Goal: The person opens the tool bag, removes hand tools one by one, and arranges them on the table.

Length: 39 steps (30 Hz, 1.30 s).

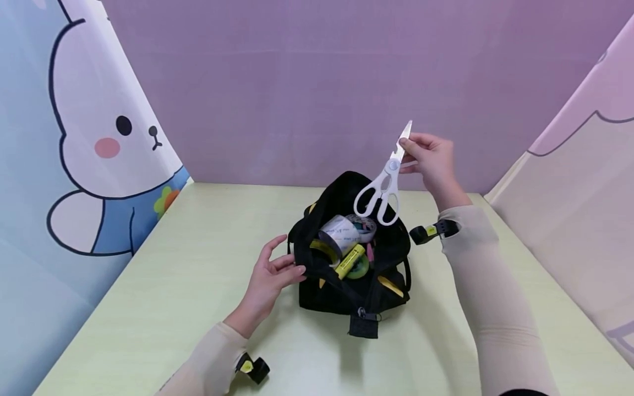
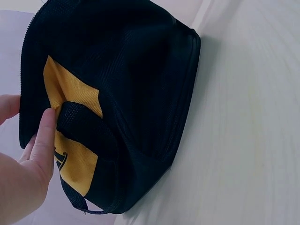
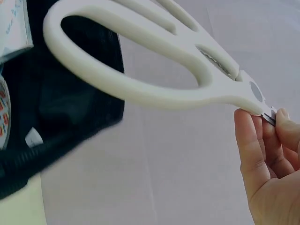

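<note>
My right hand (image 1: 431, 157) pinches white-handled scissors (image 1: 391, 176) by their metal blades, tip up and handle loops hanging over the mouth of a black bag. In the right wrist view the scissors' handles (image 3: 140, 93) fill the upper part, and the thumb and fingers meet on the blades. The black bag (image 1: 322, 294) stands open on the table, with yellow patches on its side. At the bag's left rim, my left hand (image 1: 269, 278) holds the fabric. In the left wrist view its thumb lies on the outside, beside a yellow patch (image 2: 77, 171) and a black strap loop (image 2: 89, 126).
Inside the bag lie a wide tape roll (image 1: 340, 234), another tape roll (image 1: 365, 226), a yellow tube-like item (image 1: 350, 261) and a green round item (image 1: 360, 268). A zip pull (image 1: 364, 313) hangs at the front. The pale table (image 1: 223, 231) meets a purple backdrop (image 1: 297, 99).
</note>
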Available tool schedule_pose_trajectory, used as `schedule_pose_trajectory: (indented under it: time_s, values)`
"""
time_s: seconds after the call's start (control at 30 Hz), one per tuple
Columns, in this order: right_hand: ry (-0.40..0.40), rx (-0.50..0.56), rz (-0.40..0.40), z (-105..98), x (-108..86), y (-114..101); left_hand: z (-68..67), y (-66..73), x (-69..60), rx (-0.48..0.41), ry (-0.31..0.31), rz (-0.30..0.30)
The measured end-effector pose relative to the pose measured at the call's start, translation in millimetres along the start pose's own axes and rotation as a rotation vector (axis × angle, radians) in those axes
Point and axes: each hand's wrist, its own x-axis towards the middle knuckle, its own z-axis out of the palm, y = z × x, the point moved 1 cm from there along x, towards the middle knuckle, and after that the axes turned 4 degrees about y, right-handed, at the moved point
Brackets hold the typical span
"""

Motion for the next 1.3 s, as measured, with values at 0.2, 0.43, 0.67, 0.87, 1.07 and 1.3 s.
schedule_pose_trajectory:
  time_s: [0.2,0.43,0.67,0.87,1.07,1.3]
  values:
    - [0.006,-0.023,0.025,-16,4.9,-8,-0.1,0.3,0.1,0.0,0.001,0.003]
    - [0.009,-0.07,0.083,-42,8.9,-11,-0.5,0.4,-0.8,-0.002,0.005,-0.007]
    - [-0.006,-0.229,0.142,-65,12.1,-5,-0.9,1.7,-1.4,-0.003,0.011,-0.005]
    - [-0.023,-0.322,0.225,-84,12.2,6,-0.3,2.7,-2.6,-0.01,0.012,-0.006]
    - [-0.067,-0.38,0.253,-103,12.4,20,-0.4,2.8,-3.3,-0.007,0.009,-0.006]
    - [-0.134,-0.42,0.358,-118,12.3,54,-0.3,3.2,-3.7,-0.017,0.015,-0.004]
